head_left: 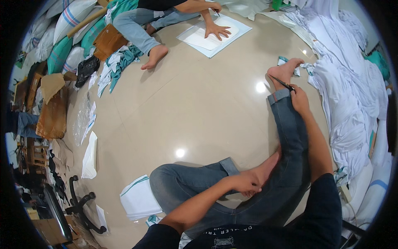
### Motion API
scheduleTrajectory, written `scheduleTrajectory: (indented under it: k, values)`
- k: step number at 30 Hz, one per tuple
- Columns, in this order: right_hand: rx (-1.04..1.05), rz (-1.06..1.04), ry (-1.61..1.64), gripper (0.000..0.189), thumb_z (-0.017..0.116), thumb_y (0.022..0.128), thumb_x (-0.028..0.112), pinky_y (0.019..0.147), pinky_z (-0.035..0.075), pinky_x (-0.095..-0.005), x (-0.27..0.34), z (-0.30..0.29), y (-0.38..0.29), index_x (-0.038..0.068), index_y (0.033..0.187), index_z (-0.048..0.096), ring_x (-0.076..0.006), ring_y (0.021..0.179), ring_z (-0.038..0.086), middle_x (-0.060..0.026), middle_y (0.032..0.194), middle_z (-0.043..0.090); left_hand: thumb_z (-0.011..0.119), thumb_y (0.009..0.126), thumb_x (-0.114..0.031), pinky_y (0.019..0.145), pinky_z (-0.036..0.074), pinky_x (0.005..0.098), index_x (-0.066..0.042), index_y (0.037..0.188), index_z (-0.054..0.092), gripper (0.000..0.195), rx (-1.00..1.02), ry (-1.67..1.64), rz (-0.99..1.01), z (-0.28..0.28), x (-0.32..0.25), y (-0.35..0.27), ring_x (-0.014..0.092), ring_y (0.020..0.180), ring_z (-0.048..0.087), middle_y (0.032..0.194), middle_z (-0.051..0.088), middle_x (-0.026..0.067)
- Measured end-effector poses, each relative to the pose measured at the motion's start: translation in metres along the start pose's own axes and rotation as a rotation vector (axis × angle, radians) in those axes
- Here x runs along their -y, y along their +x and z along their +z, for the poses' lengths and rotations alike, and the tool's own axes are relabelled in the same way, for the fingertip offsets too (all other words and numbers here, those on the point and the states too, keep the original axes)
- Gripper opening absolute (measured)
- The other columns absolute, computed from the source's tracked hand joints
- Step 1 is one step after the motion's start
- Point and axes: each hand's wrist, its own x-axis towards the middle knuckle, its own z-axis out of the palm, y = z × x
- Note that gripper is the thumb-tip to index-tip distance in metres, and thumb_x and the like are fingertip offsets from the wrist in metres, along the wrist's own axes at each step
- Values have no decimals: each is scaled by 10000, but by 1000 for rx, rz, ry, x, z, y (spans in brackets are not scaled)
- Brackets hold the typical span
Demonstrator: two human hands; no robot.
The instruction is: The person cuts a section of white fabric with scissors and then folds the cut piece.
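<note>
My right hand (300,99) holds a pair of dark-handled scissors (282,82) beside the rolled cuff of my outstretched jeans leg, the blades pointing toward my ankle. My left hand (248,184) rests near my folded foot, over my lap; its fingers are curled, and whether anything is in them cannot be told. A stack of white fabric pieces (140,198) with a green edge lies on the floor by my bent knee. Small white and teal scraps (283,60) lie near my outstretched foot.
Across the tiled floor (192,109), another person presses one hand on white sheets (202,39). A long heap of white fabric (348,105) lies at the right. Stuffed sacks (70,21), cloth scraps (116,67), a cardboard box (53,116) and a chair base (82,204) line the left.
</note>
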Motion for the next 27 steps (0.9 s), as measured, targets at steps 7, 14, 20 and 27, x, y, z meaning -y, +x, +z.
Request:
scheduleTrajectory:
  k: [7,14,20,27]
  values:
    - [11,8,-81,412,505,1070,231,1024,526,-602,-12,29,11,104,1435,648,-511,1149,682,-292,1219,712,638,1100,-526,893,588,512,8,1161,768,553,8,325,-44,7,19,20,390,970,761,971,778,207]
    - [16,37,-92,425,502,1076,248,1034,531,-599,-5,26,18,99,1446,647,-510,1180,682,-298,1268,706,645,1109,-494,709,600,432,4,1100,757,510,-152,454,206,16,45,32,279,712,763,824,769,151]
    - [-4,36,-94,411,501,1079,258,1024,530,-611,-3,28,16,96,1426,650,-519,1180,676,-302,1244,702,652,1098,-510,789,593,466,-14,1153,752,509,-124,419,133,12,33,21,317,829,780,866,782,151]
    - [-15,24,-123,406,515,1081,257,991,542,-614,-14,28,12,99,1433,640,-528,1127,686,-300,1217,703,632,1108,-511,974,556,522,-18,1265,756,532,-39,411,4,3,-13,-3,410,1087,744,1104,788,235]
